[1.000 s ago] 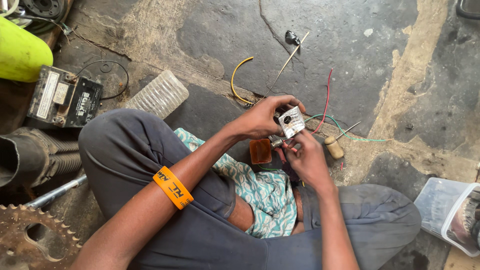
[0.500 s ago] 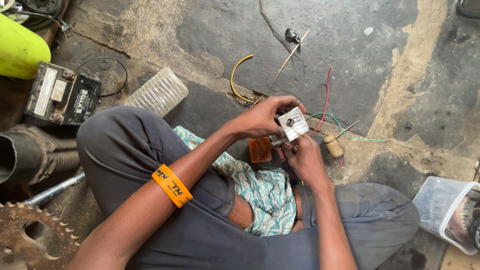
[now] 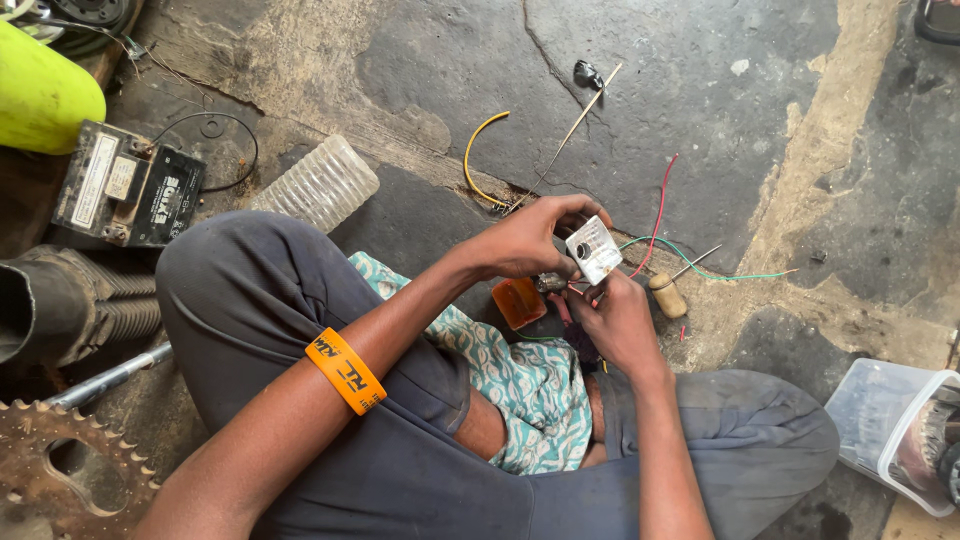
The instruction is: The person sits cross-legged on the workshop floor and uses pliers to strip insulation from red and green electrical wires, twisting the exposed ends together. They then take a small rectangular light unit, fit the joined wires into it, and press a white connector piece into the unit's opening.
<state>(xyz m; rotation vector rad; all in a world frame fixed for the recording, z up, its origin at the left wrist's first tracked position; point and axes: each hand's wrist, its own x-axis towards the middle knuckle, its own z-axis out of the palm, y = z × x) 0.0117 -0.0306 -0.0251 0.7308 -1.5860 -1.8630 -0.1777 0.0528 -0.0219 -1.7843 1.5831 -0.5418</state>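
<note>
I sit on a stone floor with knees apart. My left hand [image 3: 530, 240], with an orange wristband on its forearm, grips a small white square part [image 3: 594, 249] with a dark round knob on its face. My right hand [image 3: 612, 318] comes up from below and works at the underside of that part, fingers pinched; what it pinches is hidden. An orange lens piece [image 3: 519, 302] lies just under my left hand. Red wire [image 3: 656, 205] and green wire [image 3: 712, 272] trail away from the part across the floor.
A wooden-handled tool [image 3: 668, 294] lies right of my hands. A yellow wire [image 3: 474, 158], a thin rod [image 3: 568, 134], a ribbed clear lens [image 3: 317, 184], a black battery [image 3: 128, 188], a rusty sprocket [image 3: 62, 474], a ribbed pipe [image 3: 70, 308] and a clear plastic tub [image 3: 890, 428] lie around.
My hands keep the white part in nearly the same place; only small finger movement shows. The view has shifted slightly.
</note>
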